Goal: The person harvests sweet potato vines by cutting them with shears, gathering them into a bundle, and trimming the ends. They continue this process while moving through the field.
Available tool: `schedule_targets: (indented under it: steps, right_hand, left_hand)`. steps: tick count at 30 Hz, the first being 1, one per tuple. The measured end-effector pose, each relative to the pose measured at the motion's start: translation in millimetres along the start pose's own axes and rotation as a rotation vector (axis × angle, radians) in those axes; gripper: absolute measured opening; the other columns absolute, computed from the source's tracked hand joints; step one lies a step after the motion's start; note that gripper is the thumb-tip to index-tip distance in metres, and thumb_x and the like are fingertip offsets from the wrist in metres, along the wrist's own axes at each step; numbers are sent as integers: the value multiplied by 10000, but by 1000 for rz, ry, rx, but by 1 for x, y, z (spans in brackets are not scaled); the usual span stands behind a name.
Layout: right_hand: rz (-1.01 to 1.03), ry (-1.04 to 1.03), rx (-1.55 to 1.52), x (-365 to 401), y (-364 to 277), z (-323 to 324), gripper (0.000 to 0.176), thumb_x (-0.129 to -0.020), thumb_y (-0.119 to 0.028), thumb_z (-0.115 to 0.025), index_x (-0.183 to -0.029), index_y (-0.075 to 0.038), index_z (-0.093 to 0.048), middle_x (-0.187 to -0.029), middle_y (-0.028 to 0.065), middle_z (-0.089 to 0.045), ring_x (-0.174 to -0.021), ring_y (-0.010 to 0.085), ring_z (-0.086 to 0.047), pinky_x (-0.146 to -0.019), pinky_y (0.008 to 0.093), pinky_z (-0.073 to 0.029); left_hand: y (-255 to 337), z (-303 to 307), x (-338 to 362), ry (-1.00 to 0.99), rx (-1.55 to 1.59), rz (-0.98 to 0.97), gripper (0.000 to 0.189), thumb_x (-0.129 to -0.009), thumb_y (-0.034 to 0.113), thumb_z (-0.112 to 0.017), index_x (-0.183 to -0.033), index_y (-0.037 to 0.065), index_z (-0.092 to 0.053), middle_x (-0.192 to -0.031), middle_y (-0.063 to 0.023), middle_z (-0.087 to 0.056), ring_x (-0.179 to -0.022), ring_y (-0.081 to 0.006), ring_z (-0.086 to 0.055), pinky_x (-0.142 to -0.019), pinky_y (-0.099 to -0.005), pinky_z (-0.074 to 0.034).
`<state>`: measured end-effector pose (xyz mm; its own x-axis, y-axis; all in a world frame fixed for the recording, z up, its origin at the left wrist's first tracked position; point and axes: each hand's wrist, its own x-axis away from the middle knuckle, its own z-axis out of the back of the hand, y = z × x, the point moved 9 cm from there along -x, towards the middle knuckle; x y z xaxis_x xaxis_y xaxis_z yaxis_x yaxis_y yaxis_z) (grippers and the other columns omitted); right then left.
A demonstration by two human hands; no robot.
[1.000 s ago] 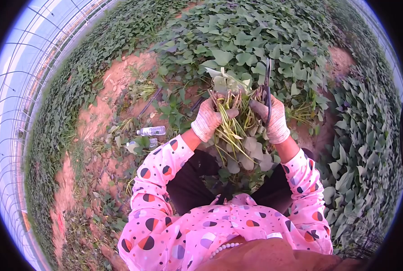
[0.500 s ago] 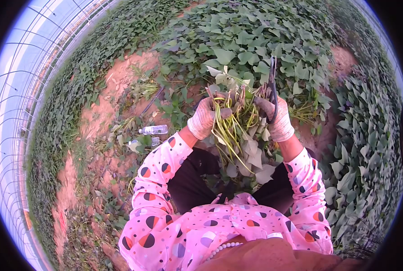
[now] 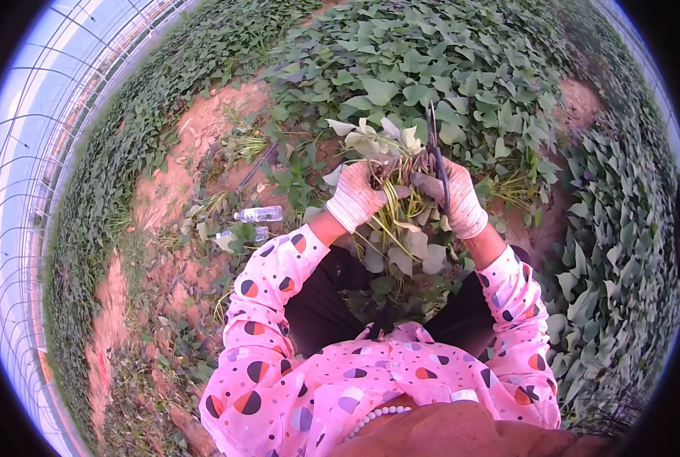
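From the head view, the left hand [image 3: 357,196], in a pale, soil-stained knit glove, has its fingers closed around a bundle of yellow-green leafy stems [image 3: 389,207], which sits between both hands, above the gap between the dark-trousered legs [image 3: 321,305]. The right hand [image 3: 456,199], gloved alike, grips black-handled metal scissors [image 3: 437,161], blades pointing away from the body; its thumb touches the bundle. Two clear plastic bottles [image 3: 261,214] lie on the reddish soil [image 3: 161,199] to the left.
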<state>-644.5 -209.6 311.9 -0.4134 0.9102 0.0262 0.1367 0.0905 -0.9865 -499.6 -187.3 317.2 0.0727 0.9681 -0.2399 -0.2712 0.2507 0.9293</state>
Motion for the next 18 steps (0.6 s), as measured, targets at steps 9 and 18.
schedule_targets:
  steps: [9, 18]
  right_hand:
    - [45, 108, 295, -6, 14, 4, 327, -703, -206, -738, -938, -3, -636, -725, 14, -616, -658, 55, -533, -635, 235, -472]
    - [10, 37, 266, -4, 4, 18, 270, -708, -188, -729, -901, -22, -640, -719, -26, -579, -637, 40, -480, -595, 207, -425]
  left_hand:
    - [4, -12, 4, -72, -342, -67, 471, -684, 269, -780, -1042, 28, -589, -910, -106, -651, -827, -217, -621, -762, -336, -487]
    - [4, 7, -1, -56, -303, 17, 352, -698, 267, -782, -884, 4, -639, -747, -78, -649, -637, -120, -554, -612, -287, -465]
